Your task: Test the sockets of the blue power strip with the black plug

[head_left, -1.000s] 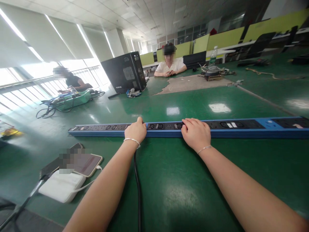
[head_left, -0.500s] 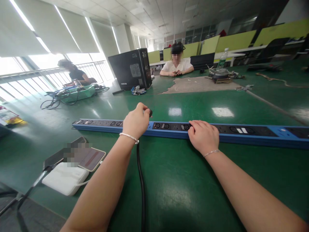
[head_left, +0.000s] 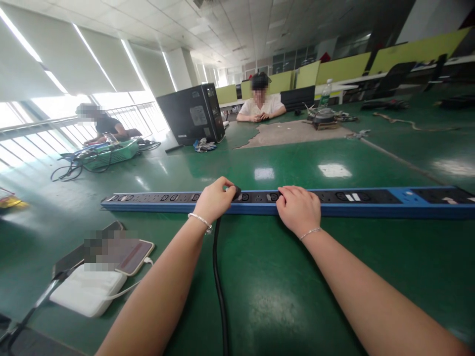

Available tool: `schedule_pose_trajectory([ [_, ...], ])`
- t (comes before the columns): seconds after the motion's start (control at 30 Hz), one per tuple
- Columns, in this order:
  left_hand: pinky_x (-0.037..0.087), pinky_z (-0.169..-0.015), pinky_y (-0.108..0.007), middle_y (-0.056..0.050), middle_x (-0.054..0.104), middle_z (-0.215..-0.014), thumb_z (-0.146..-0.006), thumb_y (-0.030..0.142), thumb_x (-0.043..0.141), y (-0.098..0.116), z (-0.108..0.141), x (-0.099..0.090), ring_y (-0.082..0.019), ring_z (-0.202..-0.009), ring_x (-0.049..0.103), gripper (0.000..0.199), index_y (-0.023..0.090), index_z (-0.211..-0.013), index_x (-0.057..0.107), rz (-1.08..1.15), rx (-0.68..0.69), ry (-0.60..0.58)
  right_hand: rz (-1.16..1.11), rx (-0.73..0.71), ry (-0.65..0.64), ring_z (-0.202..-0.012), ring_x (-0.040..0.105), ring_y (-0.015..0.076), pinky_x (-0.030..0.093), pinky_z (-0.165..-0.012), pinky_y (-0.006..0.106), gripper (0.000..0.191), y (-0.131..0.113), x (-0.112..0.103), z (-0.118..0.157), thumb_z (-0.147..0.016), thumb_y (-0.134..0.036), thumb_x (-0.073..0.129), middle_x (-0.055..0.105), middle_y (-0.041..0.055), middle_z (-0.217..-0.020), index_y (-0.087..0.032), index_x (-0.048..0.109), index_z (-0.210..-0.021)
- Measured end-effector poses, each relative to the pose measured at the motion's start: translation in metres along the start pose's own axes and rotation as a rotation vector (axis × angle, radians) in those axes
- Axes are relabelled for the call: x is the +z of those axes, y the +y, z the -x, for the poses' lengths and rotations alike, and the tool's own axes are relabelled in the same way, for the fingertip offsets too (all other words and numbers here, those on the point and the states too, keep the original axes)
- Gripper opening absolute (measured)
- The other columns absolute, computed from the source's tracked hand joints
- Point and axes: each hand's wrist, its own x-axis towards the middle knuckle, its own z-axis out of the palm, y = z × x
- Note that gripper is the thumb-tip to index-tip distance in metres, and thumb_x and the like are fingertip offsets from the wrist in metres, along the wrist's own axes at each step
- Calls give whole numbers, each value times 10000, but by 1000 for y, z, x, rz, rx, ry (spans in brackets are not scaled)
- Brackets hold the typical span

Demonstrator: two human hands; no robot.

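A long blue power strip (head_left: 252,209) with black sockets lies across the green table. My left hand (head_left: 215,200) is closed around a black plug (head_left: 236,192), held at the strip's top face over the sockets left of its middle. My fingers hide the plug's front, so I cannot tell whether it is inside a socket. A black cord (head_left: 219,282) hangs below that hand and runs toward me. Farther right, my right hand (head_left: 300,207) grips the strip, fingers over its top and thumb near a socket.
At left lie a white box-shaped device (head_left: 91,291) with a white cable and a phone (head_left: 135,257). Beyond the strip stand a black computer case (head_left: 191,113), gloves (head_left: 204,145) and a green basket (head_left: 115,153). A person (head_left: 261,106) sits across the table, another (head_left: 106,123) at left.
My left hand has lowered the plug from above the strip to its socket face. My right hand keeps its hold on the strip. The whole view has shifted slightly.
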Motion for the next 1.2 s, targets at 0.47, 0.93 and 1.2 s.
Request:
schedule_pose_trajectory([
  [0.47,421,-568,-255,22,609,-512,-734,371,489,39,-25,41,-157,-561,595,167,230,-786,560,-14,20,-125,-1,14,16,-1047,510,211,288,-875,354,312,-3,-2,1,-822,-237,409,647,50,-1082,-198,653,-1012],
  [0.93,459,-666,-314,-58,691,-873,-730,357,477,48,-31,43,-221,-806,627,202,236,-841,594,-247,96,-97,20,19,-9,-1058,508,213,298,-880,364,316,-4,-3,0,-820,-237,416,640,56,-1096,-207,652,-1027],
  [1.2,470,-704,-330,-94,685,-921,-731,329,457,57,-32,48,-238,-851,627,251,229,-901,614,-378,114,-123,24,19,-19,-1064,503,215,299,-877,366,321,-4,-4,1,-825,-242,414,635,63,-1106,-208,649,-1041],
])
